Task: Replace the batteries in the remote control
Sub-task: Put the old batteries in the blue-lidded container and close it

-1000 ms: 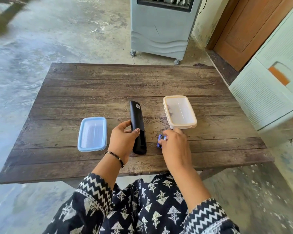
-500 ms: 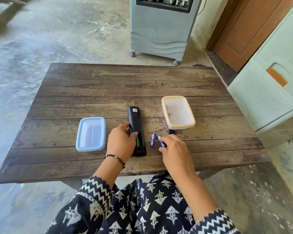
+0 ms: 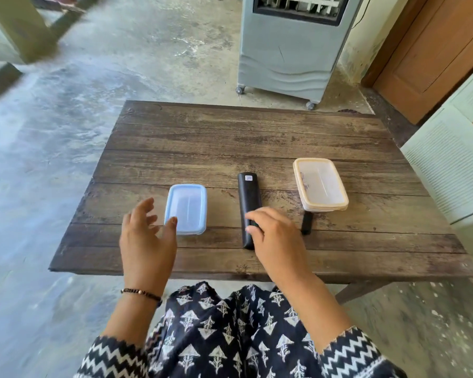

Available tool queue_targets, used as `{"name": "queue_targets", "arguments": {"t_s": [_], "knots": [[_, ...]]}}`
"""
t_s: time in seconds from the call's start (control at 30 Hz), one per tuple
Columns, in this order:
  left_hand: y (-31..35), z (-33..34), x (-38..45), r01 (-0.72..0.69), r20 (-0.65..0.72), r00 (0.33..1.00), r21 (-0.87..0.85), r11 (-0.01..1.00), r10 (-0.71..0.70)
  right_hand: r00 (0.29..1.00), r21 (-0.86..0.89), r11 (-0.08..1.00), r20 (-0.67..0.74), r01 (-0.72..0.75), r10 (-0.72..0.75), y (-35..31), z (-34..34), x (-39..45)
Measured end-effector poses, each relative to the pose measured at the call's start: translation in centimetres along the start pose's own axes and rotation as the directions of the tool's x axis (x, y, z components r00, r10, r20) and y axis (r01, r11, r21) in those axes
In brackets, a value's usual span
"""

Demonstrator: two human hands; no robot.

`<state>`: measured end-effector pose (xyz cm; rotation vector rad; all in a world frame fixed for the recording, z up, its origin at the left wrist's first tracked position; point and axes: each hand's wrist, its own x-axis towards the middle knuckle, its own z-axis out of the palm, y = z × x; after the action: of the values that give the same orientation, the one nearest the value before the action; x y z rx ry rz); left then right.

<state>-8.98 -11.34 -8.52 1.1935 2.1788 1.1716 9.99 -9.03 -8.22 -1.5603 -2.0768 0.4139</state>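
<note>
Left hand (image 3: 145, 238) spread, fingers relaxed, holding nothing, just left of blue container (image 3: 186, 209), right hand (image 3: 275, 236) with fingers curled over near end of black remote control (image 3: 248, 205) lying on table (image 3: 230, 137), small black cover (image 3: 307, 224) to its right, cream container (image 3: 320, 185) beyond.

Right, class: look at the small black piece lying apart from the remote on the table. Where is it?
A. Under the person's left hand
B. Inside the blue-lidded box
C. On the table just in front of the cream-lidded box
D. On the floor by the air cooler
C: the small black piece lies on the wooden table at the near end of the cream-lidded box, to the right of the remote.
</note>
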Motion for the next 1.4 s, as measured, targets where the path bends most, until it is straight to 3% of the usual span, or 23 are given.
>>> {"name": "queue_targets", "arguments": {"t_s": [0.07,0.2,0.33,0.47,0.63,0.73,1.0,1.2,1.4], "knots": [[-1.1,-0.3,0.4,0.092,0.105,0.990,0.016,0.996,-0.093,0.993,0.057,0.996,0.097,0.062,-0.067,-1.8,1.5,0.7],[-2.0,0.1,0.9,0.092,0.195,0.977,-0.022,0.996,-0.086,0.953,0.013,0.993,0.281,0.118,-0.116,-3.4,4.4,1.7],[-2.7,0.6,1.3,0.125,0.245,0.964,-0.092,0.988,-0.099,0.953,-0.111,0.957,0.175,0.267,-0.245,-3.1,5.6,2.4],[-3.2,0.5,1.6,0.091,0.355,0.935,-0.214,0.973,-0.009,0.937,-0.121,0.931,0.102,0.345,-0.334,-2.3,5.3,2.3],[-2.6,0.6,2.7,-0.188,0.465,0.853,-0.150,0.971,0.237,0.921,-0.060,0.919,0.058,0.389,-0.386,-1.5,4.8,1.8],[-2.6,1.3,3.7,-0.256,0.522,0.792,-0.189,0.948,0.317,0.907,-0.030,0.907,0.005,0.420,-0.420,-1.2,4.8,1.3],[-2.5,1.8,3.7,-0.187,0.436,0.810,-0.443,0.877,0.392,0.858,-0.048,0.858,-0.028,0.511,-0.513,-0.6,4.0,1.5],[-2.7,1.9,3.6,-0.229,0.452,0.785,-0.424,0.876,0.424,0.809,-0.096,0.805,-0.002,0.585,-0.588,0.0,4.1,1.4],[-3.0,1.9,3.1,-0.262,0.414,0.807,-0.385,0.885,0.420,0.754,-0.163,0.739,0.049,0.653,-0.655,0.0,3.7,1.6]]}}
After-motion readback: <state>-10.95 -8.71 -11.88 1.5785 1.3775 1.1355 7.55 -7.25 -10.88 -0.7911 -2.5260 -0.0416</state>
